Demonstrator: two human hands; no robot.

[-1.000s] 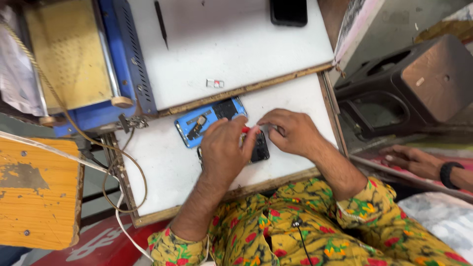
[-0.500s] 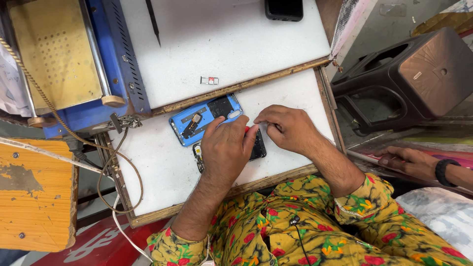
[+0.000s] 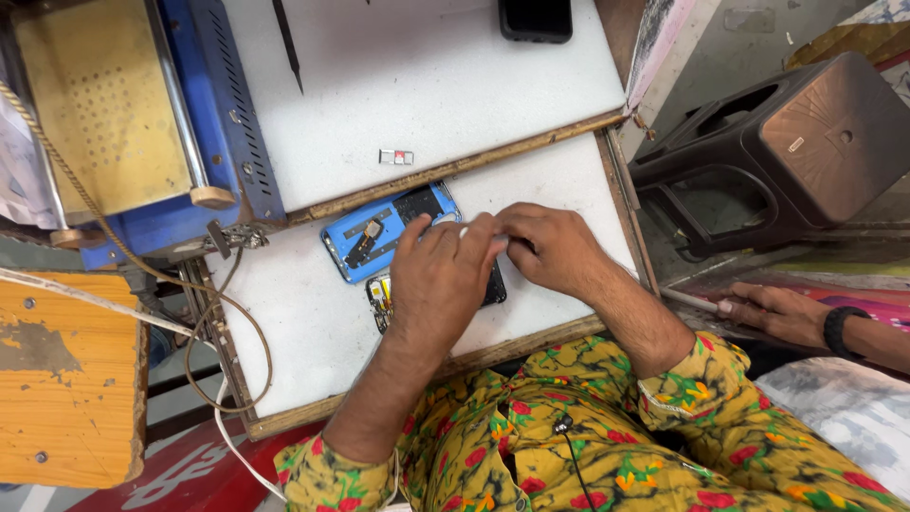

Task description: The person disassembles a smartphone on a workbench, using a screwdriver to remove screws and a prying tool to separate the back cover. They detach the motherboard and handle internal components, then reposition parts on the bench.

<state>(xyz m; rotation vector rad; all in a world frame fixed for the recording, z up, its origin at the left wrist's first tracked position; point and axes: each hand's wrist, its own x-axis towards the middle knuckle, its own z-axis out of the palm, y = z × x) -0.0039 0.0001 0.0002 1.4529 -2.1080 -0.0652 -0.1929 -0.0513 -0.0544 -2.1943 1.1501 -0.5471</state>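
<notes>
A blue machine (image 3: pixel 204 123) stands at the left of the white counter (image 3: pixel 303 322). Beside it lies a blue phone shell (image 3: pixel 379 232). The left hand (image 3: pixel 441 275) presses flat on the opened phone (image 3: pixel 384 299), steadying it; the right hand (image 3: pixel 550 246) has its fingers pinched narrow on something too small to tell. A dark stool (image 3: pixel 787 142) stands at the right.

Most of the opened phone (image 3: pixel 381 301) is covered by the left hand (image 3: pixel 438 280); only its left end and a dark right edge are seen. What is pinched between the fingertips of the left hand and the right hand (image 3: pixel 550 248) cannot be made out. The black phone (image 3: pixel 536 17) and the dark thin tool (image 3: pixel 287 43) are cut off by the top edge. The small silver part (image 3: pixel 396 156) is too small to identify.
</notes>
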